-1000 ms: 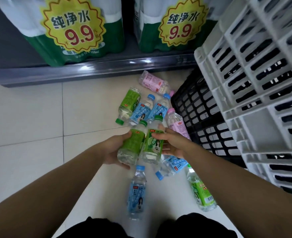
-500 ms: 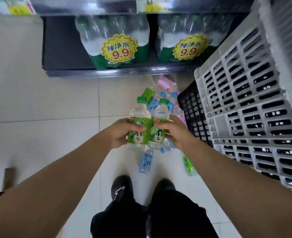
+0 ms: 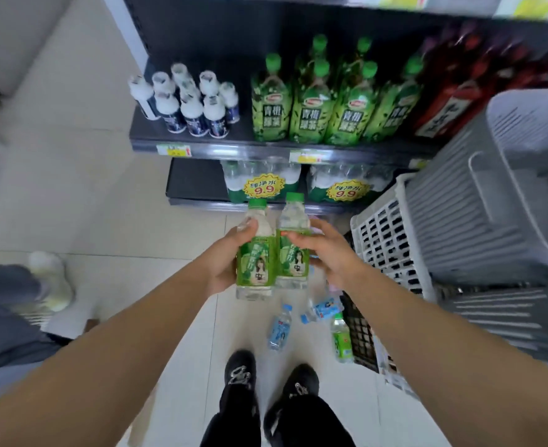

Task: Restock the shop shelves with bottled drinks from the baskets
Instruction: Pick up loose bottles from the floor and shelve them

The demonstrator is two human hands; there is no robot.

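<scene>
"While those two clear plastic bottles with green labels and green caps are in your grip, where exactly are they?"

"Held out over the pale tiled floor, between me and the dark metal shelf. My left hand wraps one, thumb across its shoulder. My right hand curls round the other from the far side. Their labels touch."

"Which way do they point?"

"Caps up and slightly away from me, long axes nearly vertical and parallel, label portraits facing me."

"How should the shelving go?"

"I'd carry them upright, set the bases down one at a time, and turn the labels outward. I can't see a matching row, so I'd look for one first and mind the tall green tea bottles."

"And around you?"

"A white lattice plastic crate sits on my right under a grey ribbed basket, and loose blue-labelled bottles lie near my black shoes."
</scene>
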